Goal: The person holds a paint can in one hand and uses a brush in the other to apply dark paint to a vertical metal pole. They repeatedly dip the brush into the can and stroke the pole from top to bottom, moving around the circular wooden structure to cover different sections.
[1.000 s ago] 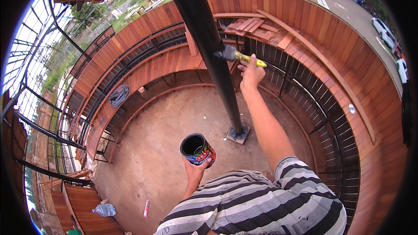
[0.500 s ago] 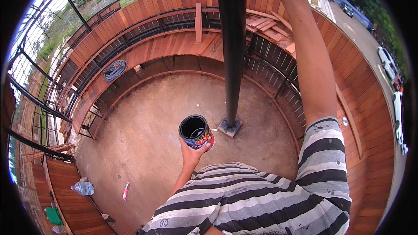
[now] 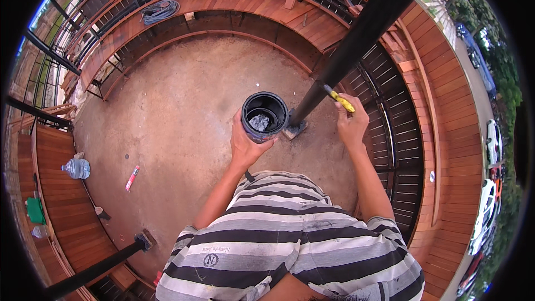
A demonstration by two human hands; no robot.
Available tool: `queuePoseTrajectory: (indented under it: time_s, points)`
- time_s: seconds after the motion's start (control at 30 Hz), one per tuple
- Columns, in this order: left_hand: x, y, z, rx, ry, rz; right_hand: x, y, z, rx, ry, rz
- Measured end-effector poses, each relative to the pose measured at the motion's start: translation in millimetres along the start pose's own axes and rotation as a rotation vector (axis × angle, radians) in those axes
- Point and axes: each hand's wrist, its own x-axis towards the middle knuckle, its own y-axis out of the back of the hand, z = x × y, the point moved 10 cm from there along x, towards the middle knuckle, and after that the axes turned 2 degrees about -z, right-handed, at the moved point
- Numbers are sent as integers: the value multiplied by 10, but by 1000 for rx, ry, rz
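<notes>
My left hand (image 3: 249, 146) is wrapped round a paint can (image 3: 263, 101), lidless and black inside, held above the floor in front of my striped shirt. Something shiny and whitish shows at the bottom of the can. To the right, my right hand (image 3: 353, 126) grips a paintbrush (image 3: 342, 102) by its yellow handle. The brush's dark tip points up and left, by the black metal pole (image 3: 361, 36); whether it touches cannot be made out. The pole leans across the view from a base block behind the can.
Curved wooden benches (image 3: 234, 4) ring the concrete floor (image 3: 167, 100). A coiled grey hose (image 3: 160, 11) lies on the far bench. At the left are a water bottle (image 3: 76, 168), a red-and-white tube (image 3: 132, 178), a green item (image 3: 35, 210) and another black pole (image 3: 106, 265).
My right arm has come down from high overhead, and the brush now shows in that hand. The view has tilted down and turned; the can is seen more from above.
</notes>
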Motion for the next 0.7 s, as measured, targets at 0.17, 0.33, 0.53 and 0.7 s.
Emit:
queuePoseTrajectory:
  time_s: [0.17, 0.33, 0.53, 0.7]
  points:
    - [-37, 225, 19, 119, -38, 39, 79, 333, -948, 705, -214, 86]
    - [1, 132, 82, 32, -145, -10, 60, 5, -1650, 479, 27, -326]
    - [-88, 37, 266, 116, -327, -95, -72, -332, -1977, 64, 231, -493]
    - [-257, -150, 198, 99, -326, -225, -343, -571, -1710, 2, 171, -545]
